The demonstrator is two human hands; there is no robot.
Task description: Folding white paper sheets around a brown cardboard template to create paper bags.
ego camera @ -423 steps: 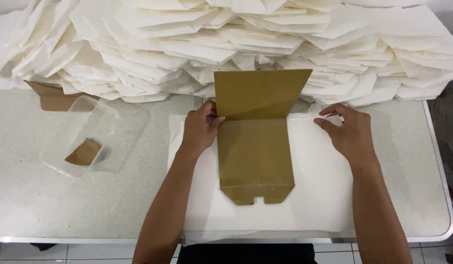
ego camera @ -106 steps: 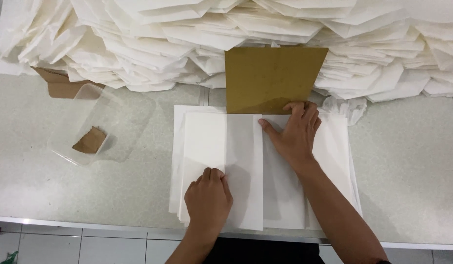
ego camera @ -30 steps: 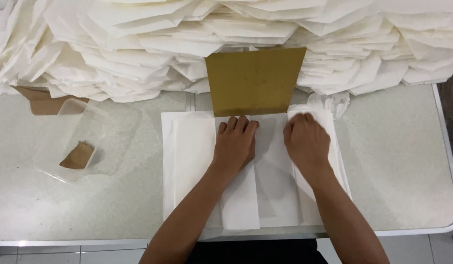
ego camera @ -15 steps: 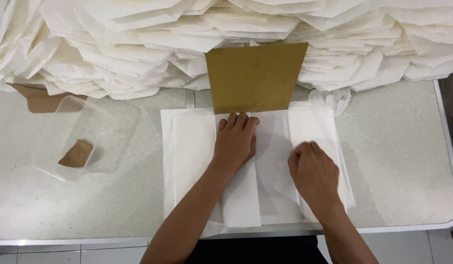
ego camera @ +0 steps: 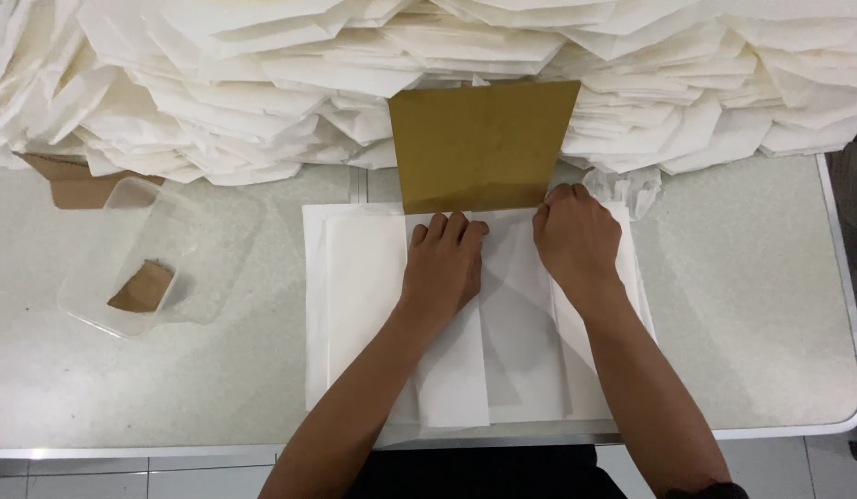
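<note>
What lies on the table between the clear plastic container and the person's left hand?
In the head view, only bare speckled table and then the left part of the folded white paper sheet separate the clear plastic container from the left hand.

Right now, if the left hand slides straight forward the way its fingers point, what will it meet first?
The left hand lies flat on the folded white paper sheet, fingers pointing away from the person. Straight ahead it would probably first meet the lower edge of the flat brown cardboard template, then the pile of white paper bags.
</note>
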